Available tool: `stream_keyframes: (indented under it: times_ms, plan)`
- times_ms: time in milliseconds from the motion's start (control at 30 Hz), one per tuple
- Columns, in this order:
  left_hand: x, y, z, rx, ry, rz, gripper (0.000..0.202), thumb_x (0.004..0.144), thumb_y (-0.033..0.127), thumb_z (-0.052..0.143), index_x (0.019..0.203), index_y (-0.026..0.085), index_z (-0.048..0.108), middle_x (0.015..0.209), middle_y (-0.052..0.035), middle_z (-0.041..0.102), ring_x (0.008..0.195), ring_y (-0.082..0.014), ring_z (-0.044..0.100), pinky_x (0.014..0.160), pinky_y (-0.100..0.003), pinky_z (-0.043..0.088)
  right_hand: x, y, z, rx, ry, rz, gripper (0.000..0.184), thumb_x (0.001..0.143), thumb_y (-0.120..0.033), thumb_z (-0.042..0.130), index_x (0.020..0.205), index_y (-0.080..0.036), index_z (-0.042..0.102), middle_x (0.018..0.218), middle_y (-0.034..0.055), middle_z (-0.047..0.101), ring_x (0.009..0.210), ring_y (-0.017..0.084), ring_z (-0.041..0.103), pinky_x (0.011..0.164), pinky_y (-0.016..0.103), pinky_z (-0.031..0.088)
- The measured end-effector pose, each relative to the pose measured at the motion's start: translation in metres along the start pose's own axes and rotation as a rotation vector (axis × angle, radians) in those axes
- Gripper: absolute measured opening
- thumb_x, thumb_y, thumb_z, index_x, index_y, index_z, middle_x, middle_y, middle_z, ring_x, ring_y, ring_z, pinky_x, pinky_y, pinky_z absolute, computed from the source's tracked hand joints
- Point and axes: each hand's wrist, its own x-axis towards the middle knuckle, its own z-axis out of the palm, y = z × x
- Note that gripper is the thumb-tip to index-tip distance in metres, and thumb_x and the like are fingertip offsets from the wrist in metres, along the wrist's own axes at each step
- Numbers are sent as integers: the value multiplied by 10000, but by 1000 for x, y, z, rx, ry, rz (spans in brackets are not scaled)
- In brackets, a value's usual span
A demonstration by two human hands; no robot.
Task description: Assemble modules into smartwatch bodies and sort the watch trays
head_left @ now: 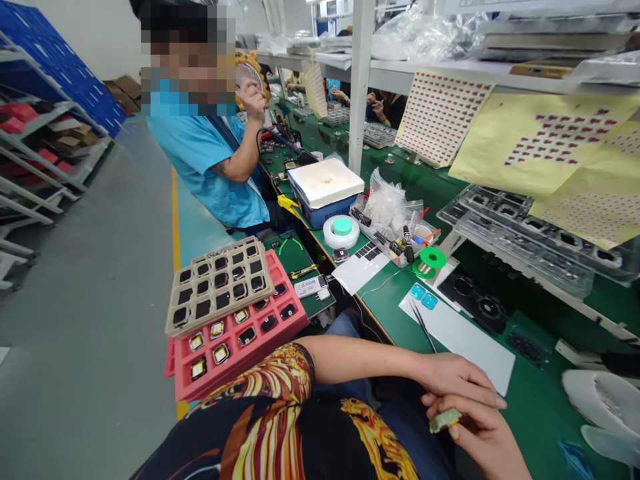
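My right hand [483,430] is at the lower right, pinching a small pale green piece with a yellow edge [445,421] between thumb and fingers. Its exact kind is too small to tell. My left hand [456,375] lies across the top of the right one, its fingers stretched out over the right hand's back; no object shows in it. Just behind the hands, a white sheet [475,357] lies on the green bench top, with black tweezers [423,324] and two blue square stickers [423,297] on it.
At left, a beige tray [213,288] of small dark parts sits on red trays [230,357]. Behind are a solder spool [431,261], a white tape roll [330,240], a marker [408,244] and a blue box-shaped device [330,212]. A co-worker in blue [210,167] holds a fan.
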Motion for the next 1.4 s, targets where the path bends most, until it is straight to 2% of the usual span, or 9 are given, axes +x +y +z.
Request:
stream_keyframes:
  times_ms: [333,800,1000,1167,1400]
  plan:
    - [-1,-2,0,-2,6,6,533,1004,724,714,1052,197,772,1004,11,739,958,-164,699,904,-264,564,0,-5,4,35,-1,-1,277,916,-562,877,1010,-305,924,996,141,868,1131,457,840,934,487,722]
    - [2,-6,-2,22,-11,18,537,1015,719,703,1093,192,772,1081,-4,748,992,-168,708,918,-256,569,-1,-1,1,34,9,28,277,932,-543,878,1038,-292,930,1071,161,872,1158,459,833,935,484,728]
    - [3,-7,-2,20,12,33,516,1006,671,727,1197,197,794,1169,-9,765,992,-168,713,940,-269,582,-1,1,0,30,3,3,279,930,-541,883,1031,-285,928,1008,157,870,1131,454,843,921,479,731]
    - [3,-6,-2,-24,-28,-23,547,1003,698,714,1227,208,804,1025,15,778,913,-161,714,859,-248,584,-1,0,0,4,15,21,299,912,-564,889,1014,-286,931,1062,163,871,1148,462,835,961,496,721]
    - [7,-10,-3,-2,-19,-12,588,952,779,731,1093,213,808,931,17,756,838,-162,710,763,-245,564,0,9,-3,-17,-6,-3,295,906,-605,855,1005,-337,929,1015,143,874,1087,475,846,884,500,733]
